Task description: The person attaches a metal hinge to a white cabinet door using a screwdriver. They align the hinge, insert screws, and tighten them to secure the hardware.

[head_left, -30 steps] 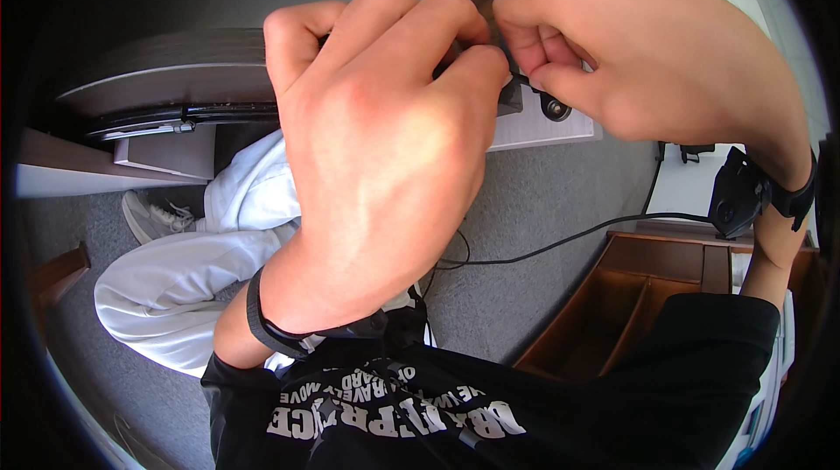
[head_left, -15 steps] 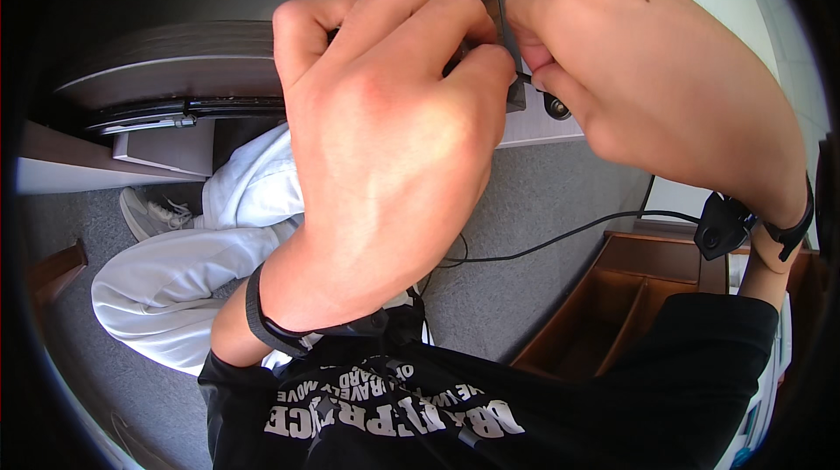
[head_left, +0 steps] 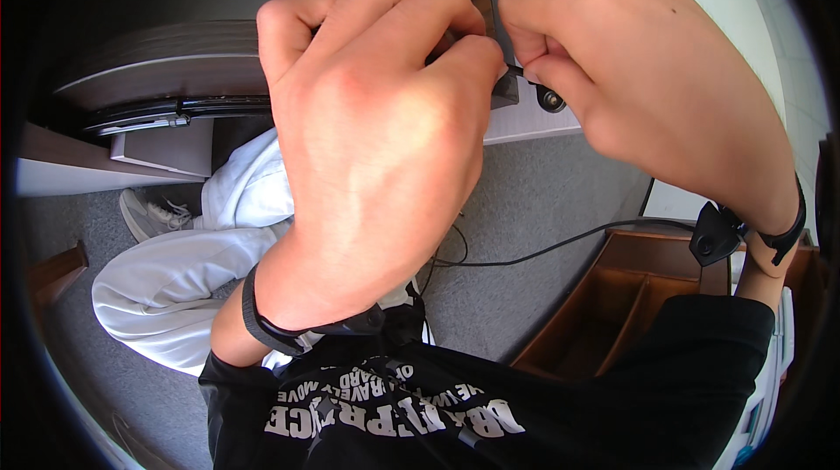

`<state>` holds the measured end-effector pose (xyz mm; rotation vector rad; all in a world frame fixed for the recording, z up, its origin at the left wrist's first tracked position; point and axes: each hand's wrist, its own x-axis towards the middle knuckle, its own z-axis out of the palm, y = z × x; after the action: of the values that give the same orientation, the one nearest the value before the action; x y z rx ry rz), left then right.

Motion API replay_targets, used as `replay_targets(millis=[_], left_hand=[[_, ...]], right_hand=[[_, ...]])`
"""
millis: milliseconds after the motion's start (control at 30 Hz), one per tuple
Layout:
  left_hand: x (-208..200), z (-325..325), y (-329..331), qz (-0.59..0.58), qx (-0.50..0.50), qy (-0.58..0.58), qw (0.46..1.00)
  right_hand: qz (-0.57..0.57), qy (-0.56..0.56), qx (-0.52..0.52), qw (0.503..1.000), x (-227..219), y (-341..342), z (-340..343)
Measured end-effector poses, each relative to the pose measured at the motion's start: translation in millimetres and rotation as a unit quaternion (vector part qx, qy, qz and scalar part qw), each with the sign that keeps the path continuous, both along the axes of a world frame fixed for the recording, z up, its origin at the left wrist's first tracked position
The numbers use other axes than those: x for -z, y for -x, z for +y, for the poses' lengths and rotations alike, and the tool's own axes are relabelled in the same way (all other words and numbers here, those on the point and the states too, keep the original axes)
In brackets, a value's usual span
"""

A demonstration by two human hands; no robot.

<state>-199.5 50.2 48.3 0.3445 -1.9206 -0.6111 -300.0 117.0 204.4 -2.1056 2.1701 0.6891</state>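
My left hand (head_left: 376,111) is in front of the dark edge of the desk, fingers curled, thumb and forefinger pinched together. What its curled fingers hold is mostly hidden behind the hand. My right hand (head_left: 604,50) is closed to its right, thumb against the bent forefinger. A short thin black piece, like a cable or strap (head_left: 514,70), spans the small gap between the two pinches. Just below the right fingertips shows a small black rounded part (head_left: 550,101) with a shiny round centre. Both wrists wear black bands.
The dark desk (head_left: 157,72) curves across the upper left, a metal drawer rail (head_left: 166,122) under its edge. An open brown wooden drawer with compartments (head_left: 604,317) lies at lower right. A black cable (head_left: 525,257) runs over the grey carpet towards my right wrist. My legs are below left.
Both hands have shifted slightly left, the left one a little more. The gap between their fingertips is a bit wider, showing more of the black piece.
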Motion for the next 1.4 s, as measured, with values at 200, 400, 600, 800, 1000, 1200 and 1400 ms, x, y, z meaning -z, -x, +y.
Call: replay_targets(millis=[200,400,600,800,1000,1200,1400], left_hand=[[0,1,-1,0.000,0.006,0.000,1.000],[2,2,-1,0.005,0.007,0.002,1.000],[3,2,-1,0.002,0.009,-0.005,1.000],[5,3,1,0.006,-0.007,0.002,1.000],[5,5,0,-0.004,-0.011,-0.003,1.000],[7,4,1,0.007,-0.010,-0.004,1.000],[8,5,3,0.027,-0.007,-0.005,1.000]], right_hand=[[0.064,0.058,-0.043,0.995,9,-10,9],[0.048,0.061,-0.026,0.997,12,-15,5],[0.045,0.047,0.003,0.998,5,-29,6],[-0.030,0.115,-0.010,0.993,15,4,25],[-0.085,0.089,0.034,0.992,5,13,25],[-0.109,0.058,0.054,0.991,-1,11,20],[-0.114,0.062,0.060,0.990,-6,15,19]])
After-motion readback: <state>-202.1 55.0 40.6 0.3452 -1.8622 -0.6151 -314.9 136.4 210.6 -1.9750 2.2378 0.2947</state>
